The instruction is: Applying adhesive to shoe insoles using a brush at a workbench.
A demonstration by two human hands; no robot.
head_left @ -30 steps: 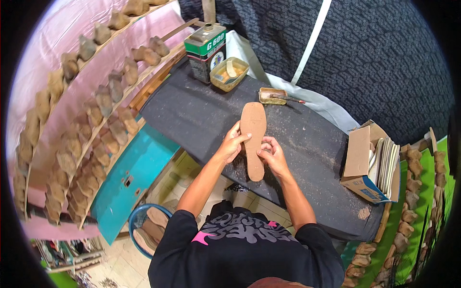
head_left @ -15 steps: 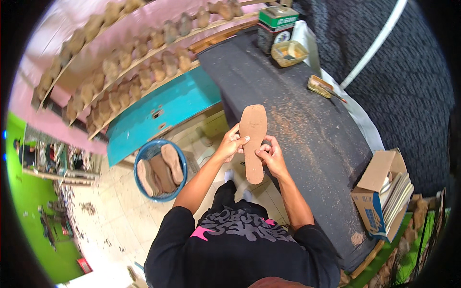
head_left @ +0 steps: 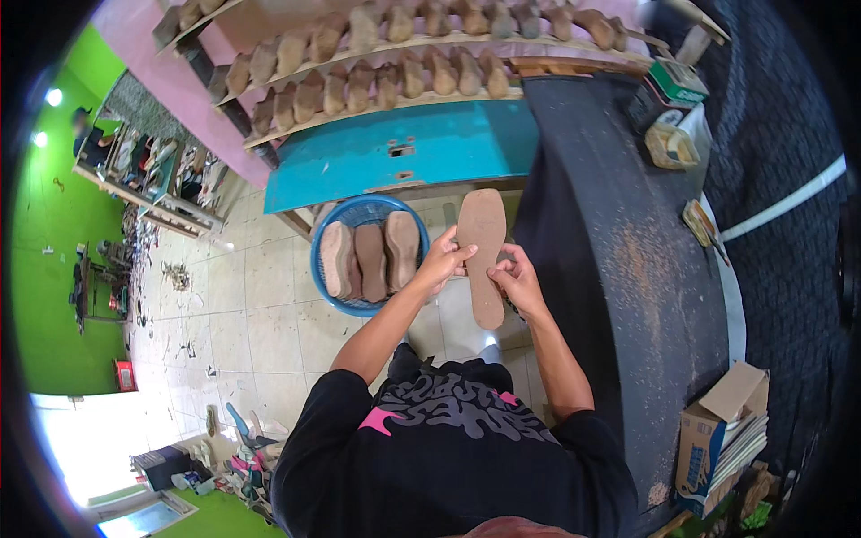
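Observation:
A brown shoe sole (head_left: pixel 482 229), wide at the top and narrower at its lower end, is held upright in front of me by both hands. My left hand (head_left: pixel 446 258) grips its left edge, thumb lying on the face and fingers behind. On the other side my right hand (head_left: pixel 517 282) pinches the right edge near the narrow waist, its fingers curled. Left of my hands, a round blue basket (head_left: pixel 317 265) on the floor holds several thick brown and tan soles (head_left: pixel 369 262).
A dark-covered table (head_left: pixel 619 296) with brown dust stands right, bearing a green tin (head_left: pixel 673 85), a plastic tub (head_left: pixel 671 148) and a cardboard box (head_left: pixel 704 439) of flat sheets. Ahead are a teal bench (head_left: pixel 350 157) and shelves of shoe lasts (head_left: pixel 359 85). A person (head_left: pixel 90 139) is far left.
My view has swung left, bringing the basket and teal bench nearer the middle and the table farther right. Both hands still grip the sole in much the same way.

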